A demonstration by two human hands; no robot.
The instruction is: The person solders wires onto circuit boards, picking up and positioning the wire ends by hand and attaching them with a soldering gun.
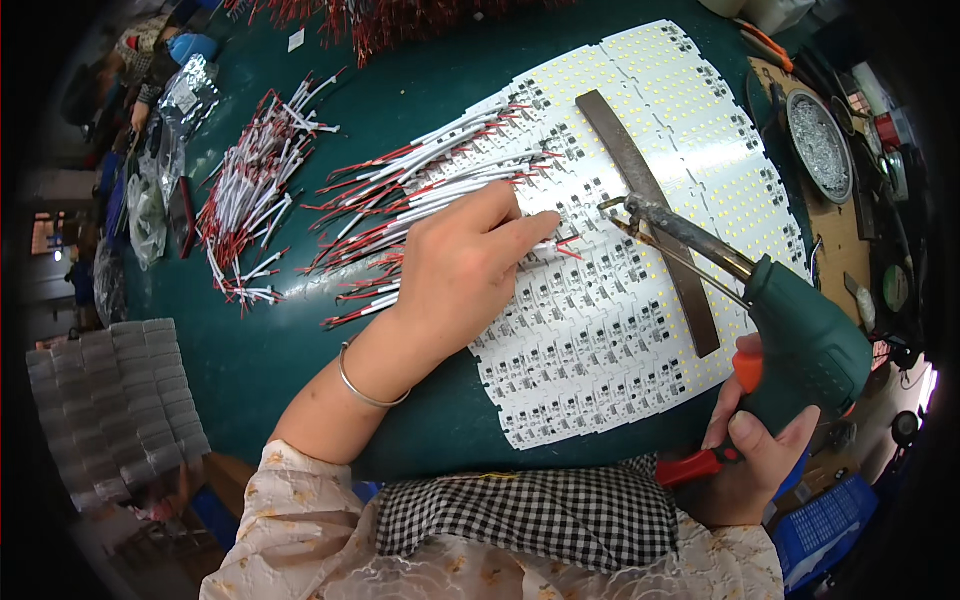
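My left hand (465,255) reaches over a sheet of white LED circuit boards (570,350), its fingers pinching a short red-and-white wire (568,247). The wire's red ends point right, beside the pads. In my right hand (765,450) is a green soldering gun (810,340) with an orange trigger. Its tip hovers near the boards, just right of my left fingertips. A dark flat bar (695,310) lies across the boards beneath the gun's tip. Several wires (430,165) lie in rows along the boards' left side, partly hidden behind my left hand.
A loose pile of red-and-white wires (255,190) sits on the green table (400,60) to the left. More red wires (400,20) lie at the far edge. At right stands a round metal dish (820,145) of shiny bits. A red handle (695,466) shows beside my right hand.
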